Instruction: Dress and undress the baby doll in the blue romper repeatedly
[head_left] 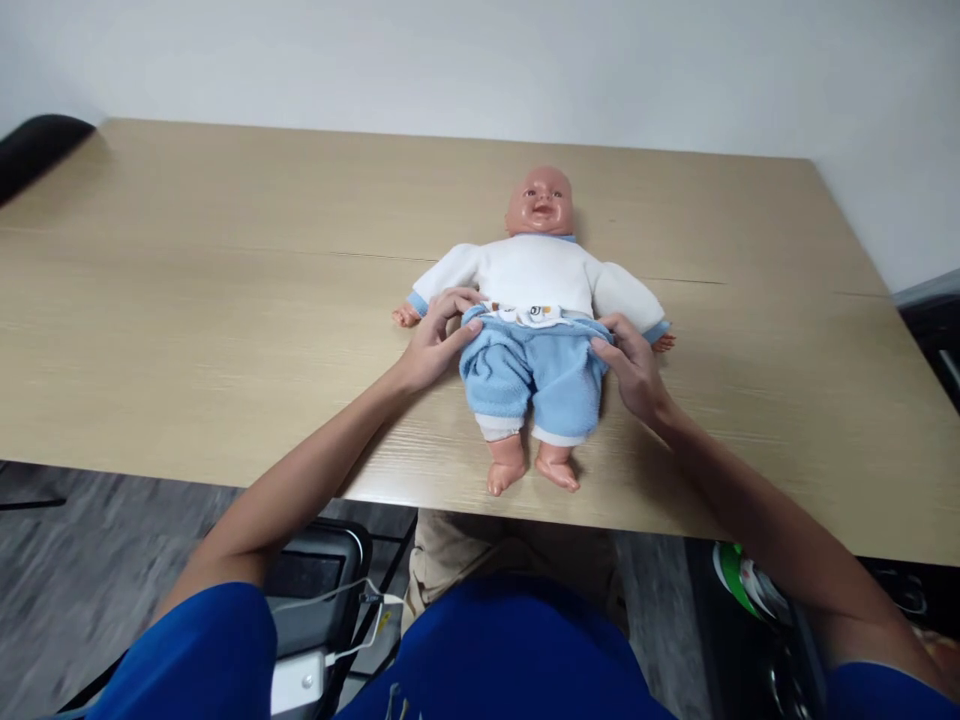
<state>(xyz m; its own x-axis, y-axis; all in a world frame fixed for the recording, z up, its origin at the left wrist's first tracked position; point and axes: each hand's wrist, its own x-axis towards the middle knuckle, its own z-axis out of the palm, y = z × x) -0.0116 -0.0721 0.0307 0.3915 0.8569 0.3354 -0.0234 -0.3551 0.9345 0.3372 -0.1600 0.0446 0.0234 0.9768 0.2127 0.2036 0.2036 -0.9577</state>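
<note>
A baby doll (536, 265) lies on its back on the table, head away from me and bare feet toward the near edge. It wears a white top with blue cuffs and light blue pants (566, 380) with white hems. Along the waist shows a white printed strip of cloth (536, 316). My left hand (442, 335) pinches the pants' waistband at the left side, thumb in front. At the right side, my right hand (630, 360) grips the same waistband between thumb and fingers.
The wooden table (225, 300) reaches back to a pale wall. A dark chair (45, 145) stands at the far left. Below the near edge are a black bag or seat (330, 570), a white power bank (298, 682) with cables, and a green-and-white round item (739, 580).
</note>
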